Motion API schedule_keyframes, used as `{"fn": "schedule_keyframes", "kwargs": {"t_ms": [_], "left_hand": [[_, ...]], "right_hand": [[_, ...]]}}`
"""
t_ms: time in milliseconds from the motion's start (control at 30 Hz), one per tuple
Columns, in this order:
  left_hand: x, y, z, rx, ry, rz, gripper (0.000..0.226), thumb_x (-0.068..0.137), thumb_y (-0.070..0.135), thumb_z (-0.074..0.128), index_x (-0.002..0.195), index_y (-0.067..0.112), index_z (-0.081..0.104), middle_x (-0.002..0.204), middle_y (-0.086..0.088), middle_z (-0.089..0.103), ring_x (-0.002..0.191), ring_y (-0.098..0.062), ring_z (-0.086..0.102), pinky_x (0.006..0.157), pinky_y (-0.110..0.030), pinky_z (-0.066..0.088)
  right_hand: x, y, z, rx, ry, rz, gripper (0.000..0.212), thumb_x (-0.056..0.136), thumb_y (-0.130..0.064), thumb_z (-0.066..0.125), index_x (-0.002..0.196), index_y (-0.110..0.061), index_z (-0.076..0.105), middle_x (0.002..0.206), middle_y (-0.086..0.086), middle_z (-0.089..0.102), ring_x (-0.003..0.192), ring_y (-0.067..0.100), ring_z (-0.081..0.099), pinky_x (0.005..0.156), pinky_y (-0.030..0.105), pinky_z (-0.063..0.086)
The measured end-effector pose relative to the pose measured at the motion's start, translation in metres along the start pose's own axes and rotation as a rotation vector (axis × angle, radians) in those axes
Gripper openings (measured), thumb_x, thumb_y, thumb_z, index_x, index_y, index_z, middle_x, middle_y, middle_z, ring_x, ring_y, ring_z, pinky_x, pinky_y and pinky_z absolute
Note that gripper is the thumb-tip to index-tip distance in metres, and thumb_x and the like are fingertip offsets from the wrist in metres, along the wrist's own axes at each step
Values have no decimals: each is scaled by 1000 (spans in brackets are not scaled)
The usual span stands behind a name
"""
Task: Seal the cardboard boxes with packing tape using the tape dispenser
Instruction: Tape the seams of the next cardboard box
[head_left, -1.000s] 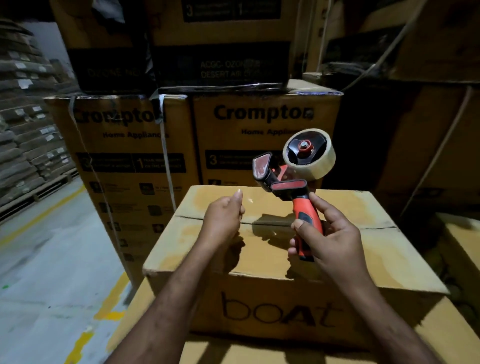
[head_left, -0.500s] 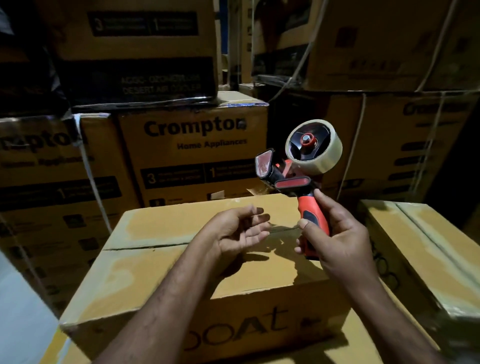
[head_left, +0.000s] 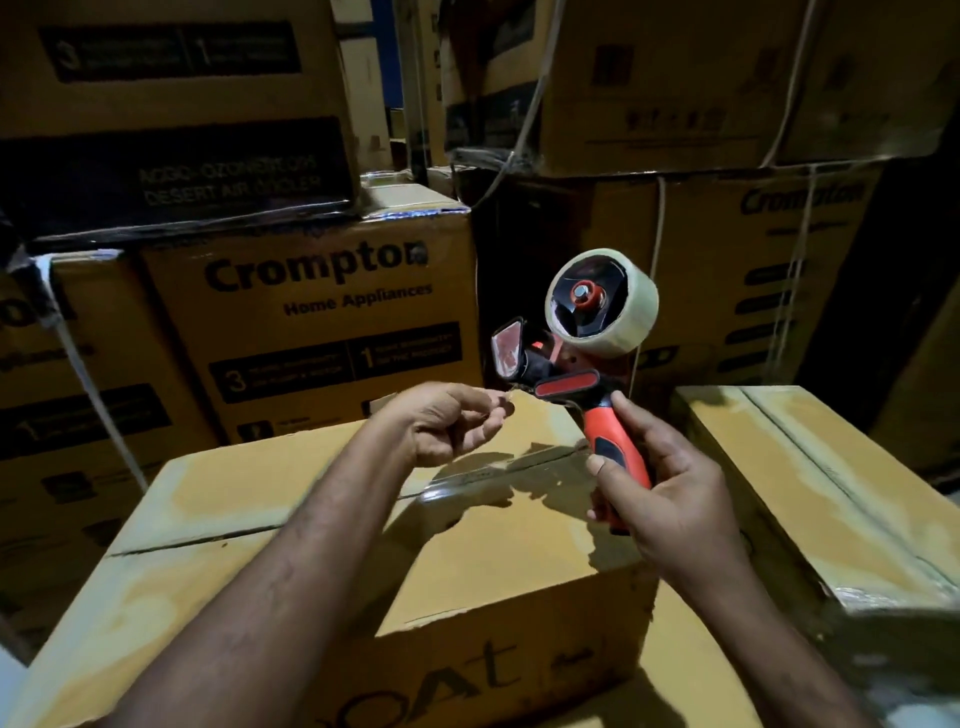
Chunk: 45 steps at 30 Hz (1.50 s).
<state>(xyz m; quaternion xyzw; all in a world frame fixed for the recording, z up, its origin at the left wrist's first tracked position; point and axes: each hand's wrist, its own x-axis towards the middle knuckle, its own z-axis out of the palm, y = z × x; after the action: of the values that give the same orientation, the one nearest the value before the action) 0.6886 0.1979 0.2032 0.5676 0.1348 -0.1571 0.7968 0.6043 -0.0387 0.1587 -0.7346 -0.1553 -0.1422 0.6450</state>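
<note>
Right hand (head_left: 675, 499) grip: clenched round the handle of the one red-and-black plastic tape dispenser (head_left: 563, 382), held upright above the box top. One roll of clear packing tape (head_left: 602, 301) sits on its hub, 12 o'clock from the handle. Left hand (head_left: 447, 421) grip: fingers curled, pinching the clear tape end (head_left: 508, 407) at the dispenser mouth, 9 o'clock of the handle. Both hands hover over one tan cardboard box (head_left: 249, 530) printed "boAt", top seam running 8 to 2 o'clock. Second tan box (head_left: 779, 493) just beside it at 3 o'clock. Stacked printed cartons (head_left: 311, 312) behind at 12 o'clock; two read "Crompton".
</note>
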Motion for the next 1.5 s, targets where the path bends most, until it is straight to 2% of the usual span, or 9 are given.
{"fn": "schedule_keyframes", "kwargs": {"t_ms": [167, 433, 567, 767, 900, 1033, 1200, 1333, 1500], "left_hand": [[35, 30, 16, 529, -20, 8, 19, 98, -7, 48, 94, -2, 66, 80, -13, 66, 66, -14, 63, 64, -23, 55], [76, 49, 47, 859, -69, 34, 16, 85, -10, 67, 90, 4, 73, 85, -12, 74, 69, -15, 68, 61, -24, 58], [104, 54, 54, 976, -16, 117, 26, 77, -10, 75, 101, 0, 73, 97, -16, 76, 84, -21, 73, 77, -36, 62], [149, 61, 54, 1224, 103, 256, 15, 89, 0, 70, 100, 10, 71, 86, -4, 73, 67, -10, 73, 52, -21, 55], [173, 51, 45, 1305, 178, 351, 16, 84, -1, 71, 90, 13, 67, 91, -3, 70, 80, -15, 70, 58, -25, 58], [186, 47, 39, 1318, 182, 386, 16, 84, 3, 73, 94, 14, 66, 92, 0, 66, 85, -13, 65, 73, -29, 60], [192, 46, 33, 1295, 117, 356, 18, 87, 2, 69, 99, 15, 69, 94, -1, 68, 87, -15, 67, 71, -29, 58], [195, 41, 31, 1233, 94, 282, 16, 93, 5, 63, 98, 18, 70, 95, 0, 67, 82, -12, 63, 61, -25, 48], [200, 32, 34, 1221, 103, 166, 18, 96, 13, 55, 105, 16, 71, 106, -5, 68, 87, -15, 61, 67, -29, 48]], "right_hand": [[14, 15, -30, -98, -77, -12, 61, 86, -23, 74, 134, -52, 51, 129, -10, 57, 76, 15, 70, 57, 26, 57], [30, 31, -60, -268, -124, -119, 61, 86, -18, 74, 135, -46, 51, 118, -38, 45, 93, -19, 58, 61, 8, 51], [38, 38, -45, -436, -56, -124, 64, 85, -22, 75, 139, -44, 48, 113, -36, 47, 81, -8, 62, 66, 11, 56], [49, 44, -9, -448, 45, 33, 63, 89, -24, 70, 140, -46, 42, 97, -30, 53, 82, -3, 61, 70, 19, 59], [50, 47, -1, -479, 78, 110, 58, 90, -26, 69, 140, -45, 45, 87, -38, 45, 77, -13, 52, 68, 4, 48], [51, 44, 3, -535, 102, 170, 57, 90, -29, 68, 139, -47, 45, 95, -24, 60, 75, -5, 59, 70, 16, 58], [47, 42, 7, -608, 92, 155, 61, 89, -26, 68, 138, -50, 41, 106, -15, 68, 82, 5, 66, 75, 33, 61], [47, 41, 7, -617, 87, 171, 60, 90, -24, 68, 139, -47, 44, 108, -10, 70, 84, 11, 68, 75, 32, 61], [53, 38, 5, -590, 91, 233, 58, 91, -27, 67, 140, -47, 45, 103, -14, 63, 83, 2, 62, 76, 25, 60]]}}
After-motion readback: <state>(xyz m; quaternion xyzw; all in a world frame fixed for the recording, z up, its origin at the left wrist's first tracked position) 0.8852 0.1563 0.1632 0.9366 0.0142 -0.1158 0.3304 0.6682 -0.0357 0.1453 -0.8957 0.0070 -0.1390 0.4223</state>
